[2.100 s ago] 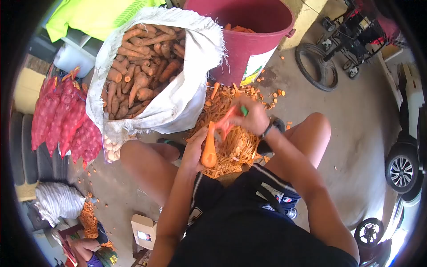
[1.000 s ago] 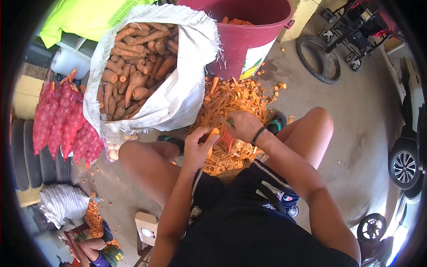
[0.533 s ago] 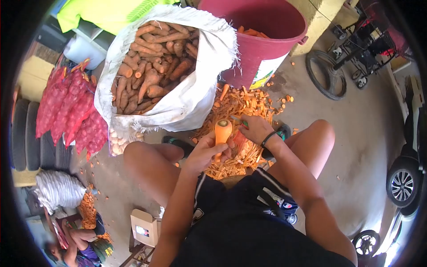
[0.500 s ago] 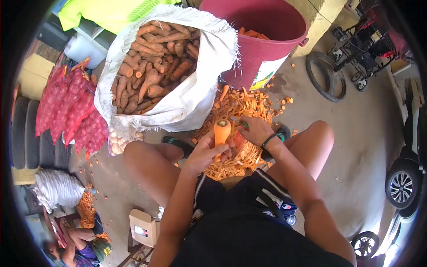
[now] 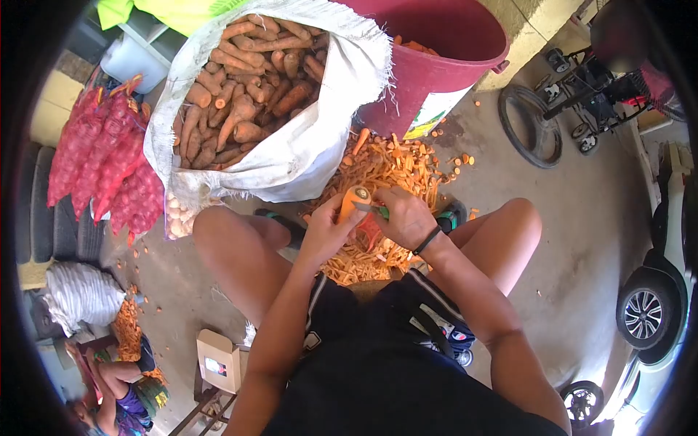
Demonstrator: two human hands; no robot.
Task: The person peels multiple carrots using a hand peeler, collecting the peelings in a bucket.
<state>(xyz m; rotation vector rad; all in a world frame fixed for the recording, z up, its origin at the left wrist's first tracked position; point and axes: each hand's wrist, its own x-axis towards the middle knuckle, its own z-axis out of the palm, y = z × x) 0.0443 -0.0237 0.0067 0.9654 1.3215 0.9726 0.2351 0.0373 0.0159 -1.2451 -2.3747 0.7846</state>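
Observation:
My left hand (image 5: 329, 227) is closed around a peeled carrot (image 5: 352, 202), its stem end facing up. In my right hand (image 5: 404, 218) is a small knife (image 5: 372, 209) with a green handle; its blade lies against the carrot near the stem end. Below both hands a heap of orange peelings (image 5: 363, 265) spreads over the floor between my legs. A large white sack (image 5: 305, 163) stands in front, full of unpeeled carrots (image 5: 247, 87). Part of the carrot is hidden by my left fingers.
A dark red bin (image 5: 436, 73) with some carrots inside stands beyond the heap. Red net bags of onions (image 5: 102, 156) hang at left. Another person (image 5: 113, 385) sits at lower left by a white sack (image 5: 83, 294). A cardboard box (image 5: 218, 361), a wheel (image 5: 531, 127) and a car (image 5: 647, 312) are around.
The knife has moved left onto the carrot's top end, and my right hand has come close to my left. The carrot has tilted slightly, and the whole view has shifted a little.

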